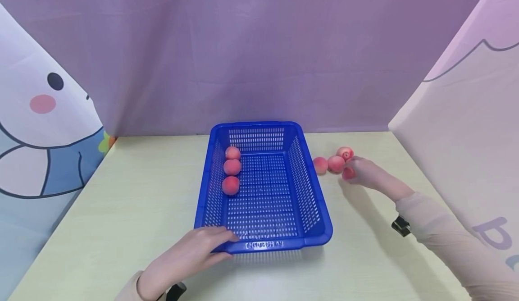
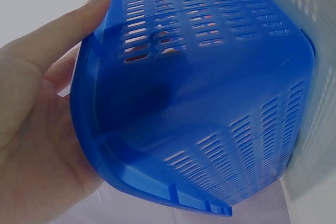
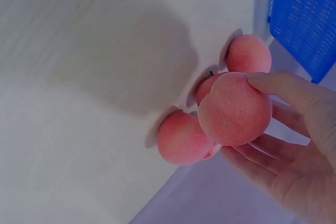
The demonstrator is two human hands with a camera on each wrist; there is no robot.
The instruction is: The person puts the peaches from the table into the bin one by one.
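We judge the step in hand to be picking up a single peach (image 3: 236,109): the right hand (image 1: 366,173) pinches it between thumb and fingertips, to the right of the blue basket (image 1: 284,245). We see three other peaches (image 1: 336,164) grouped beside it on the table (image 1: 142,211), with the leftmost lying just beside the basket's right side; whether the pinched one is fully off the tabletop we cannot tell. The left hand (image 1: 191,246) grips the basket at its near left corner, fingers over the rim and thumb against the outside. Inside the basket, a row of three peaches (image 1: 232,167) runs along the left wall, and the floor to their right is bare. As we read it, the next move calls for a light, steady hold, since the fruit looks round and could slip or roll, and for lifting it clear without nudging its neighbours. If we want it with the row inside, that calls for carrying it leftward above the right-hand rim and lowering it gently, while the left hand's grip helps keep the basket from sliding.
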